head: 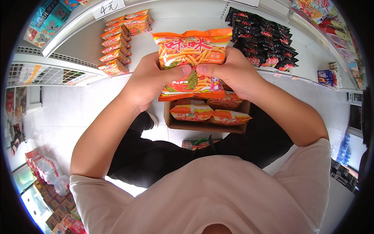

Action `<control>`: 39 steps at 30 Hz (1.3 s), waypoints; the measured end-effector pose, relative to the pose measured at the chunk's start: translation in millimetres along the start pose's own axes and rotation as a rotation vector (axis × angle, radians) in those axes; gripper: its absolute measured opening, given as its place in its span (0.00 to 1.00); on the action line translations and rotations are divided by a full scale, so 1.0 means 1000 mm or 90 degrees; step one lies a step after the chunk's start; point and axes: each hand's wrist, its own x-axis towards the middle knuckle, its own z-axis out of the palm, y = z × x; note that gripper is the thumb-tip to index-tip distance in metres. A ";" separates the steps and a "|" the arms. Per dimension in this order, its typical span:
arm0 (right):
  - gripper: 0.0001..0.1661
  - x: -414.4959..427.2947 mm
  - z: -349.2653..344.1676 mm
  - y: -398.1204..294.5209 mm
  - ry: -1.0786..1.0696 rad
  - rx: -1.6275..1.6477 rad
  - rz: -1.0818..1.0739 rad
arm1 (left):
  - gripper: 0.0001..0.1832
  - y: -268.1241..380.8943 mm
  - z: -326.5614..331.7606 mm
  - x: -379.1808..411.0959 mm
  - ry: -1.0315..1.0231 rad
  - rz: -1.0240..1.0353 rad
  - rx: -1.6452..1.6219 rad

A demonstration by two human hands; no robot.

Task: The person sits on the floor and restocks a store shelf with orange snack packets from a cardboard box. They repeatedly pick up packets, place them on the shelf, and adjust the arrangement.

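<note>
Between my hands is an orange bag of prawn-flavoured snack sticks (pixel 182 55), its printed front towards me. My left hand (pixel 155 77) grips its left side, and my right hand (pixel 233 70) grips the right; both thumbs press on the front and nearly meet. Below the bag, an open cardboard box (pixel 192 127) contains several matching orange snack bags (pixel 191 112). Part of the box is hidden by the held bag. On the white shelf (pixel 175 17) ahead, a row of the same orange packets (pixel 115 48) stands at the left.
Black snack packets (pixel 260 38) fill rows on the shelf's right. A white wire rack (pixel 35 71) is at the left. Blue-wrapped packets (pixel 326 78) lie at far right. Between my legs is a flat printed carton (pixel 190 144). Stacked boxes (pixel 58 204) are behind left.
</note>
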 end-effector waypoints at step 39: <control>0.30 -0.009 0.000 -0.013 0.030 -0.071 -0.026 | 0.26 0.006 0.004 -0.012 -0.011 0.156 0.196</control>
